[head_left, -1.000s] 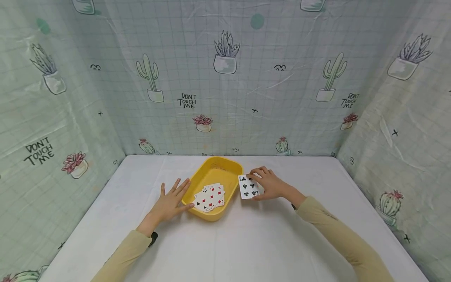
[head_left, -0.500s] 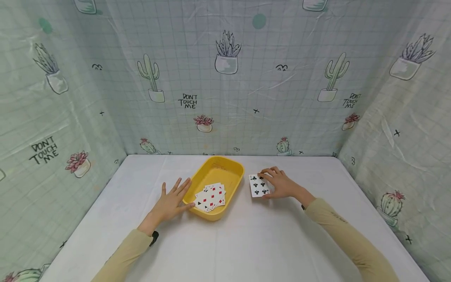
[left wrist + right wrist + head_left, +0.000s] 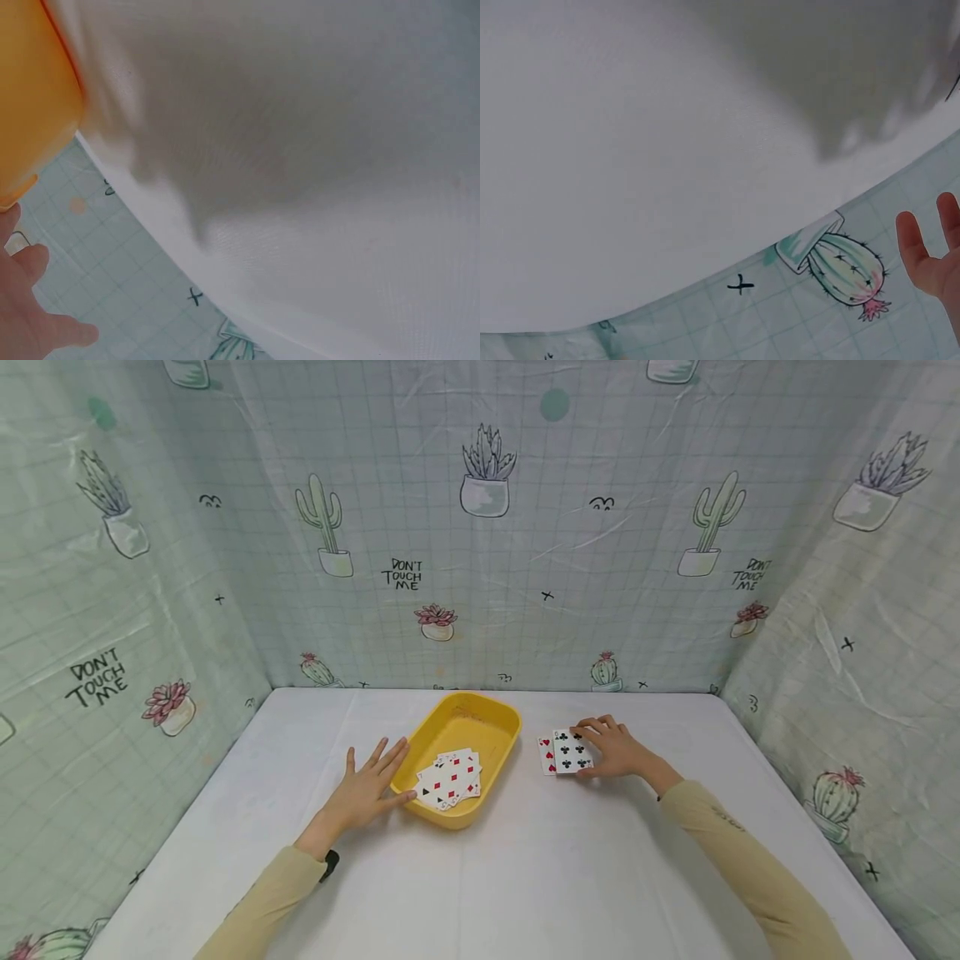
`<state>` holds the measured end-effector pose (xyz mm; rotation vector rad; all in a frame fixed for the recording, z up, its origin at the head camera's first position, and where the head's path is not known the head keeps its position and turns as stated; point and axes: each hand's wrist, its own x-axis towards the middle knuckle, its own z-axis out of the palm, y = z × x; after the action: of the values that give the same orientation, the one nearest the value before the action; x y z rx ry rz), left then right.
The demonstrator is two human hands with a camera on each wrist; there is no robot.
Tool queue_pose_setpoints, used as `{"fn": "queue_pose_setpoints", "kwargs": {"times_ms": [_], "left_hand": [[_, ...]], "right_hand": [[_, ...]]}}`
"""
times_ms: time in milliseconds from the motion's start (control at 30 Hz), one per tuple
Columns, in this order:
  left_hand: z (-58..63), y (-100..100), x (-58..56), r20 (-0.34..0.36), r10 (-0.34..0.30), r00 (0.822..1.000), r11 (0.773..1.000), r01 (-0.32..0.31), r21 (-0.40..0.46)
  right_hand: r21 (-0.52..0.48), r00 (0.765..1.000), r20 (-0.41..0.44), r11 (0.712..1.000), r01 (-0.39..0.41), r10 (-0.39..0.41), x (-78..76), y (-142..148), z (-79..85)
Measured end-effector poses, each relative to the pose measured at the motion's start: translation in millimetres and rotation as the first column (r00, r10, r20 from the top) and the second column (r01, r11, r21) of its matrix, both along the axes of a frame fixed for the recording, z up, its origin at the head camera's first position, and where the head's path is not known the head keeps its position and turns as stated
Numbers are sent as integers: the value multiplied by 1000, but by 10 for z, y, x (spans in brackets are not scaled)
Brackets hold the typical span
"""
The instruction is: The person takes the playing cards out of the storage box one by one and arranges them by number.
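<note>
My right hand (image 3: 611, 749) pinches a six of clubs (image 3: 567, 762) face up over the table, right of a yellow plastic bin (image 3: 450, 820). A heart card (image 3: 547, 757) sticks out from under the club card's left edge. On the bin's left side my left hand (image 3: 363, 793) rests with spread, straight fingers at the rim. Inside the bin's near end lies a loose pile of face-up playing cards (image 3: 456, 777), with a diamond card on top. In the left wrist view a bit of the bin (image 3: 34, 97) shows above the fingers. The right wrist view hides the held card.
A white table (image 3: 510, 885) spreads under everything. Behind and at both sides hangs a pale cloth (image 3: 540, 635) with printed cactus pots, meeting the table's far edge a little beyond the bin.
My right hand has moved right, away from the bin, with the six of clubs. The heart card has come into sight beneath it. My left hand has stayed at the bin.
</note>
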<state>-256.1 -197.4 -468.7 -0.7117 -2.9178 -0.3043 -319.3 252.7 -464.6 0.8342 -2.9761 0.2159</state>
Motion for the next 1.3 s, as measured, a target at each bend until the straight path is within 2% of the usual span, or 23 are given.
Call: {"fn": "queue_pose_setpoints", "kwargs": {"times_ms": [300, 500, 733, 1300], "left_hand": [[8, 8, 11, -20, -13, 1000, 999, 14, 29], [5, -1, 20, -20, -14, 1000, 1000, 15, 25], [-1, -4, 8, 19, 6, 1000, 1000, -6, 2], [-1, -8, 19, 7, -2, 1000, 1000, 2, 7]], "right_hand": [[4, 1000, 6, 1000, 1, -1, -62, 119, -68], [-26, 999, -43, 1000, -5, 4, -52, 183, -121], [37, 998, 24, 997, 63, -64, -57, 208, -77], [63, 998, 8, 996, 68, -68, -42, 456, -69]]}}
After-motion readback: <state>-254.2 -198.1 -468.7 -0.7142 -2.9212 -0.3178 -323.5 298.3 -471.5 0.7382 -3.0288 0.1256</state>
